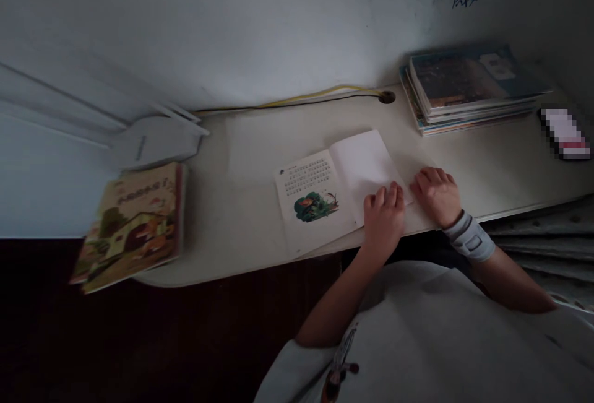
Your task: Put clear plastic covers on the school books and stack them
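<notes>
An open book (320, 186) lies on the desk, its left page showing printed text and a green picture of plants. The right page is blank. My left hand (384, 214) rests on the lower part of that blank page, fingers slightly bent and apart. Just beyond the book's right edge, my right hand (437, 197) lies on the desk, its fingers loosely bent with nothing visible in them. Its thumb side is close to the page corner; I cannot tell whether it touches the paper. A grey band (471, 239) is around my right wrist.
A stack of books (477, 81) stands at the back right, near a phone (565, 134). More picture books (137, 220) overhang the desk's left front edge, beside a white device (155, 142). Cables (297, 103) run along the wall into a desk hole (387, 97).
</notes>
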Tool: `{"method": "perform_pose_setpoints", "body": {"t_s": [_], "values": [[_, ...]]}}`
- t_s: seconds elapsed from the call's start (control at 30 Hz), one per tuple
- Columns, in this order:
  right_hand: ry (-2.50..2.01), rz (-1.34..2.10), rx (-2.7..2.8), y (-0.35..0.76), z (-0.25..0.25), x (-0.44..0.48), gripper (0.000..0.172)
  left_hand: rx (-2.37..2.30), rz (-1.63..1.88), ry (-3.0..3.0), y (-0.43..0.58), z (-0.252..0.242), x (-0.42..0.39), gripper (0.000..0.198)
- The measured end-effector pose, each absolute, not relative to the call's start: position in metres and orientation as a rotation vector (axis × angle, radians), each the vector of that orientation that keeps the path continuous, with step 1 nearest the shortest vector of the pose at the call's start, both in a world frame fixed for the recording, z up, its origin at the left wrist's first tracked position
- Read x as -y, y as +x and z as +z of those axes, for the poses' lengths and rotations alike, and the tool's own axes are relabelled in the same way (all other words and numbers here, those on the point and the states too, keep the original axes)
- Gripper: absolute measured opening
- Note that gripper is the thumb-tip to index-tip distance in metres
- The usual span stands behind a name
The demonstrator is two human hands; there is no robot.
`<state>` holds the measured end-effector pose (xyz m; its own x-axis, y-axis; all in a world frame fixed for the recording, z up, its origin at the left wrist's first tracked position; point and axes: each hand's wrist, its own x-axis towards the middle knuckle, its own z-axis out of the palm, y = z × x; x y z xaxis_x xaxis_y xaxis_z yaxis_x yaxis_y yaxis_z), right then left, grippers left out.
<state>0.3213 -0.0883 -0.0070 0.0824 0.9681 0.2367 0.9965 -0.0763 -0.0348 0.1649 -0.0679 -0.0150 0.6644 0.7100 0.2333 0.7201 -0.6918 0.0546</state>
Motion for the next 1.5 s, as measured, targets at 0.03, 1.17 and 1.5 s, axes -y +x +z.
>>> {"method": "perform_pose_setpoints", "body": {"t_s": [0.03,1.17,1.5], "values": [[-2.180,-0.215,2.003,0.320,-0.006,0.088,0.025,1.212,-0.368,-2.820,0.165,-0.015,0.068,0.038],[-2.286,-0.150,2.024,0.319,-0.007,0.066,0.028,1.314,-0.181,-2.802,0.196,-0.004,0.063,0.041],[-2.146,-0.076,1.988,0.341,-0.023,0.061,0.027,1.349,-0.161,-2.773,0.205,0.001,0.062,0.043]]}}
